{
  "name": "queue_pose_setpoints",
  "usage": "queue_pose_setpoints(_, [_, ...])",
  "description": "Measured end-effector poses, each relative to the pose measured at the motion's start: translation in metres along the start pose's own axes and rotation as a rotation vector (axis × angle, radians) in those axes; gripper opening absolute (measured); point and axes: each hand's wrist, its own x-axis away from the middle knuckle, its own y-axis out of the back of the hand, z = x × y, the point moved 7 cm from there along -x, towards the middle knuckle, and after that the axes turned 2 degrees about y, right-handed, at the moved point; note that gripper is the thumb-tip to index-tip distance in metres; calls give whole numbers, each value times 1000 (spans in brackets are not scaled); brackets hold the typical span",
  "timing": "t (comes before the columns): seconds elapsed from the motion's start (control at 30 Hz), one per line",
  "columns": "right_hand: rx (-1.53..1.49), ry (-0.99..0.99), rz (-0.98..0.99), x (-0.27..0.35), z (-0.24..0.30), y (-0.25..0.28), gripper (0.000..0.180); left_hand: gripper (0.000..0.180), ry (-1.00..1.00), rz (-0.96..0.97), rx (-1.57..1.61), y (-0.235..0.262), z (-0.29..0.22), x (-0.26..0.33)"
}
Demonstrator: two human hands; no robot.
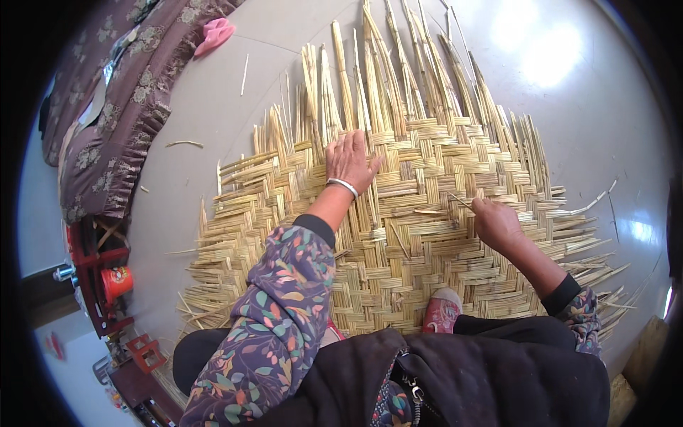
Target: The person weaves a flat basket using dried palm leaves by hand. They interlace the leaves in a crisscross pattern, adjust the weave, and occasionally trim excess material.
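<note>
Closely woven mat (pixel 405 192), straw-yellow, ragged-edged

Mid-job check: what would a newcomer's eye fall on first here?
First, the big straw-coloured woven mat filling the middle of the picture, its long unwoven strips fanning toward the top. Next, the left hand, fingers extended near the mat's upper edge, and the right hand, right of centre, pinching a thin strip. Then a bright pink item, upper left, against the grey floor.

Woven mat (pixel 420 238) on grey floor (pixel 590 135)
</note>
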Motion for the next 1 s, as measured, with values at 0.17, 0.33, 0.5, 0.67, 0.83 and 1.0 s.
queue_pose_setpoints(0.17, [-29,-139,204,10,-12,-3,12,78,76,-167,-39,0,57,18])
queue_pose_setpoints(0.33, [129,-219,367,19,-36,3,18,81,324,82,-89,-12,97,19])
queue_pose_setpoints(0.5, [236,-292,241,11,-71,23,22,80,295,112,-81,-13,100,23])
queue_pose_setpoints(0.67, [228,-526,-190,12,-145,92,19,78,270,144,-72,-8,92,18])
queue_pose_setpoints(0.83, [312,-711,-712,46,-189,179,30,75,267,129,-88,-2,101,22])
queue_pose_setpoints(1.0, [-623,-433,-1548,106,-223,215,24,75,328,15,19,5,93,23])
